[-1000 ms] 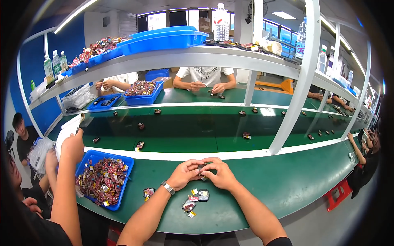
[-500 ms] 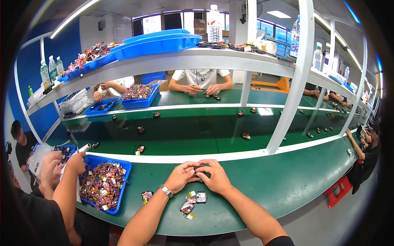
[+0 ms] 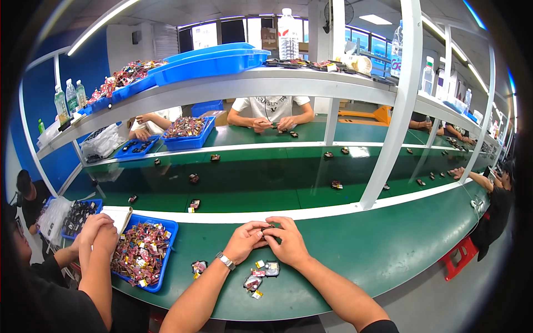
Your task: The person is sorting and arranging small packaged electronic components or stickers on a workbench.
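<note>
My left hand (image 3: 242,242), with a metal watch on its wrist, and my right hand (image 3: 286,244) meet above the green bench. Between their fingertips they pinch a small dark part (image 3: 268,227), largely covered by the fingers. Just nearer to me on the bench lie a dark-rimmed casing with a pale face (image 3: 271,268) and a rounded casing (image 3: 252,283). Small red circuit pieces with white and yellow tabs (image 3: 257,294) lie with them. Left of these, beside my left forearm, sits another small assembly (image 3: 199,267).
A blue tray (image 3: 172,240) heaped with red circuit pieces stands at the left, beside a co-worker's hands (image 3: 100,236) and an open notebook (image 3: 120,215). Beyond a white rail (image 3: 250,212) runs a green belt (image 3: 250,191) carrying scattered assemblies. A white upright (image 3: 393,122) and shelf rise ahead.
My hands stay almost in place around the dark part. The co-worker on the left has lowered both hands and the notebook. Assemblies on the belt have shifted slightly right.
</note>
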Demonstrator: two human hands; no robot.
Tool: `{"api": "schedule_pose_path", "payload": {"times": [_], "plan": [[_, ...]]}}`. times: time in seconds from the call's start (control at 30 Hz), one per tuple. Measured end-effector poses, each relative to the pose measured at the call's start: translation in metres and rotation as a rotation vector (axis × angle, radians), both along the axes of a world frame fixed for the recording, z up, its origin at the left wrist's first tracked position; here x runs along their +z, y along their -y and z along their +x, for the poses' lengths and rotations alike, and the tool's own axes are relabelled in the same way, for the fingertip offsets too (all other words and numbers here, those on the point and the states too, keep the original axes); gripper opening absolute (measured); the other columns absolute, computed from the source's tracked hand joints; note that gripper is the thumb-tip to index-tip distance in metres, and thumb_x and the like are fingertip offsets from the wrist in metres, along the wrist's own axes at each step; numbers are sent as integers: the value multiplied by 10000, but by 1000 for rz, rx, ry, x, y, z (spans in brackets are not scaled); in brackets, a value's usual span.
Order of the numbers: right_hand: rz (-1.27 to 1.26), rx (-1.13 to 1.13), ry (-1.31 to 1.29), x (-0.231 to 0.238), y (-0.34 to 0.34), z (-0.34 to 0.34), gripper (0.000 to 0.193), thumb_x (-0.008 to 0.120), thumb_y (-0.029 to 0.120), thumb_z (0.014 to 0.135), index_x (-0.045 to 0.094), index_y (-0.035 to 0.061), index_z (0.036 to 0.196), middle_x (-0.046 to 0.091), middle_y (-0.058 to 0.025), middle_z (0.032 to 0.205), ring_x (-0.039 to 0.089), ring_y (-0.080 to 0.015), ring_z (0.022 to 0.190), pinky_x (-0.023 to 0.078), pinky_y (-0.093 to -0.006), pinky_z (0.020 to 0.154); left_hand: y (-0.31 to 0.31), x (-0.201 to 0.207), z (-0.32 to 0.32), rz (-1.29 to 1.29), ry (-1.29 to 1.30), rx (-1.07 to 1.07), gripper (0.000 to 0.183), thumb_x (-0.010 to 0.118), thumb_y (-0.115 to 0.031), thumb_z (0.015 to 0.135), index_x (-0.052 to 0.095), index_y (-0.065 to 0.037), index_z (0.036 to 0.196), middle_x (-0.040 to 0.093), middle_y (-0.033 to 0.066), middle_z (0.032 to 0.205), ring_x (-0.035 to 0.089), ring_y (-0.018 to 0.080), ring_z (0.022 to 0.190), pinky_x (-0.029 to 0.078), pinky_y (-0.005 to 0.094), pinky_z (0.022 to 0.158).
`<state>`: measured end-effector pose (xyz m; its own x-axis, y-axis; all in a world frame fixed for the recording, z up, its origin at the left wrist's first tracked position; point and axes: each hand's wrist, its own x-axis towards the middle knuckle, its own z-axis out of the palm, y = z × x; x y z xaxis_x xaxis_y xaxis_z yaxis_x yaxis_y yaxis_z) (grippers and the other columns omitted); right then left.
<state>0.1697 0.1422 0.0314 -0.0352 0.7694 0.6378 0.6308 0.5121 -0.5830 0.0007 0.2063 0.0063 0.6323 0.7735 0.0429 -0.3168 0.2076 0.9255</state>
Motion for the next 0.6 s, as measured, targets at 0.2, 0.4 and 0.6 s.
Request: {"api": "schedule_pose_path", "payload": {"times": [0.2, 0.4, 0.6], "plan": [[78, 10, 63, 2, -1, 1, 172, 713, 54, 769, 729, 71, 939, 613, -87, 1219, 537, -300, 1167, 492, -391, 938, 0, 3, -2, -18, 64, -26, 258, 524, -69, 994, 534, -4, 1244, 595, 115, 1260, 611, 187, 1131, 540, 348, 964], [95, 22, 13, 6, 0, -4, 194, 688, 40, 745, 724, 60, 935, 606, -106, 1222, 520, -312, 1197, 457, -405, 987, -4, -2, -3, -12, 136, -14, 296, 606, -108, 959, 533, -16, 1231, 603, 122, 1264, 623, 206, 1115, 537, 372, 964], [124, -37, 36, 8, 1, 2, 206, 720, 58, 719, 722, 94, 921, 613, -86, 1199, 552, -305, 1137, 486, -395, 943, -3, 1, -4, -32, 171, -48, 292, 575, -94, 975, 525, -11, 1250, 606, 119, 1235, 617, 197, 1120, 527, 363, 981]]}}
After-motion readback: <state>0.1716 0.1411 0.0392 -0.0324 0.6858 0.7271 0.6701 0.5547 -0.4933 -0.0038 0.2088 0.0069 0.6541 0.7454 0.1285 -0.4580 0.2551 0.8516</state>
